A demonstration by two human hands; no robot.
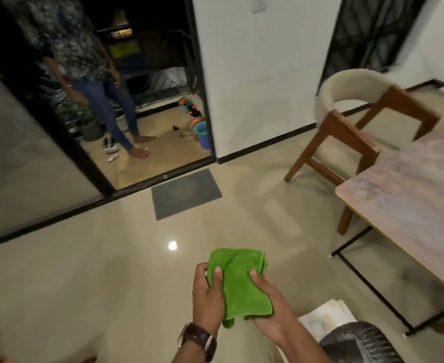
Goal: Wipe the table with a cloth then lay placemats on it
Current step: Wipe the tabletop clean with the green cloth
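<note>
Head view, standing position beside the dining area. Your two hands hold a folded green cloth [237, 281] in front of you, above the glossy beige floor [84, 284]. Your left hand [207, 297], with a dark-strapped watch [197, 339] at the wrist, grips the cloth's left edge, thumb on top and fingers curled behind. Your right hand [270, 310] supports the cloth from below and at its right edge, thumb pressed on the upper surface; the cloth's lower corner droops between the two hands. The cloth is well apart from the tabletop [411, 205], which lies to your right, pale and marbled, carried on a thin black frame. A wooden chair [357, 121] with a cream upholstered back stands at the tabletop's far end, angled away from it. A grey doormat [185, 192] lies on the floor before an open black-framed sliding door [105, 153]. Beyond the doorway, a second person [105, 100] in jeans stands barefoot near potted plants and a blue bucket [202, 133]. At the lower right, a dark woven object is partly visible with a pale patterned item just behind it; neither can be identified.
</note>
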